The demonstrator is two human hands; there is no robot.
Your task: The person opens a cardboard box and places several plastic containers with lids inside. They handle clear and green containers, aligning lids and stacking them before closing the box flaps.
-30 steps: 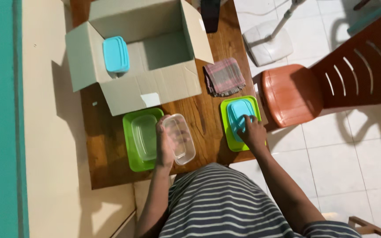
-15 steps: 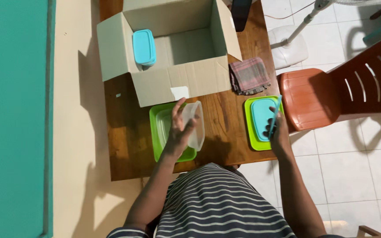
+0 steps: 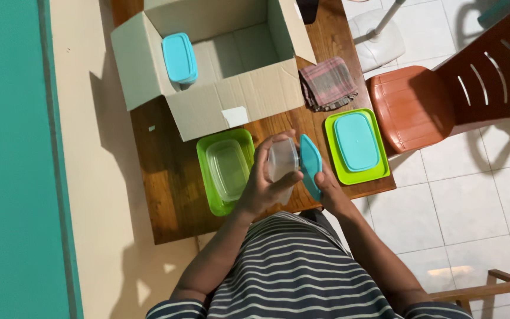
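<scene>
- Clear plastic container (image 3: 281, 162): it is being held tilted above the worktop (image 3: 166, 195), just off centre of the view, with its open mouth turning toward 3 o'clock.
- Left hand (image 3: 261, 186): its fingers are wrapping around the clear plastic container and clamping on it.
- Blue lid (image 3: 310, 165): it is standing on edge just beside the container, at its 3 o'clock, not yet seated on it.
- Right hand (image 3: 329, 192): it is closing on the lower edge of the blue lid; the two hands are coming close together.
- Left green tray (image 3: 208, 177): at 9 o'clock of the container, it is carrying at least one more clear container with no lid on it.
- Right green tray (image 3: 379, 171): at 3 o'clock, it is holding more blue lids, how many cannot be told.
- Cardboard box (image 3: 231, 109): at 12 o'clock, it is standing open, with closed blue-lidded containers (image 3: 179, 58) sitting in its corner at 10 o'clock and most of its floor bare; judged from this, the lidding and boxing is at an early stage.
- Folded checked cloth (image 3: 327, 84): it is lying at 1 o'clock.
- Surroundings: the wooden worktop is standing against a cream and teal wall at 9 o'clock; a reddish-brown plastic chair (image 3: 420, 100) is sitting on white floor tiles at 2 o'clock.
</scene>
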